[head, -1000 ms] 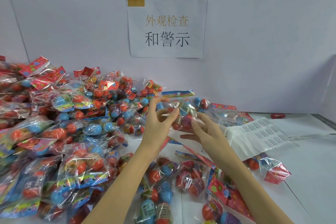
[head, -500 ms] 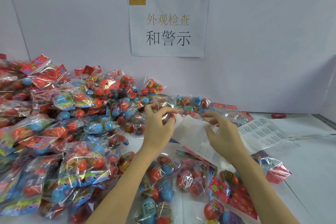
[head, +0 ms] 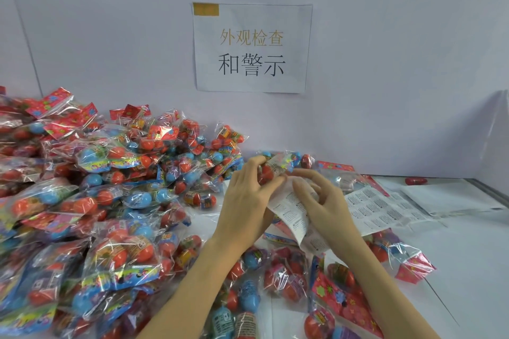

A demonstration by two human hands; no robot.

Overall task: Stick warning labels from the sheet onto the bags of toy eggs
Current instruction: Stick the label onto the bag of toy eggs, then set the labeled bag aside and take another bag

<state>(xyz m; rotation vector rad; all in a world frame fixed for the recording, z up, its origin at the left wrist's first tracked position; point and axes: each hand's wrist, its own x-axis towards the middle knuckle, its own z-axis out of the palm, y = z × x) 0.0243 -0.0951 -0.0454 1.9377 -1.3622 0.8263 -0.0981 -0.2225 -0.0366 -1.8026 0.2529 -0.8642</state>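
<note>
- The bag of toy eggs [head: 278,166] in hand was held up just above the table [head: 468,270], at the right edge of the big heap of bags [head: 110,201], presumably so a flat face of it was turned toward the person for labelling.
- The left hand [head: 248,201] gripped that bag, fingers curled round its near end and thumb pressing a red egg inside.
- The label sheet [head: 371,209] lay just beside and under the hands, its near part lifted and curled, likely to keep the next label within reach.
- The right hand [head: 327,203] rested on that curled part, fingers bent narrowly; it seemed to be pinching at a label, though I could not tell whether one was peeled free.
- More bags [head: 289,278] lay in front of the forearms.
- A paper sign [head: 252,47] hung on the wall behind.
</note>
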